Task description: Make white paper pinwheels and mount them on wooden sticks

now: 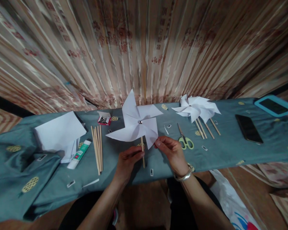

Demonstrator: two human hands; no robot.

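Facing the camera with its four blades spread, a white paper pinwheel (146, 126) is held over the middle of the desk (225, 150), with a shiny pin head (140, 122) at its hub and a pale wooden stick (142, 142) below. The left hand (127, 161) is just beneath the pinwheel, its grip pinching the stick between thumb and fingers, the stick's lower end poking out underneath. The right hand (174, 153) is at the pinwheel's lower right, its grip pinching the edge of the bottom blade. A silver bracelet (183, 176) circles that wrist.

Left of the pinwheel lie several loose sticks (98, 150) side by side and, behind them, an open red and white box (108, 120) of small metal pieces. Farther left of the pinwheel are a green and white tube (79, 154) and some white paper sheets (61, 131). Right of the pinwheel, near the right hand, are green-handled scissors (189, 143). Behind these, also right of the pinwheel, other pinwheels (196, 108) lie overlapping, their sticks towards the person. Farthest right of the pinwheel are a dark phone (249, 128) and a blue-rimmed tablet (259, 102). Behind the pinwheel hangs a pleated curtain (144, 48) with reddish print.
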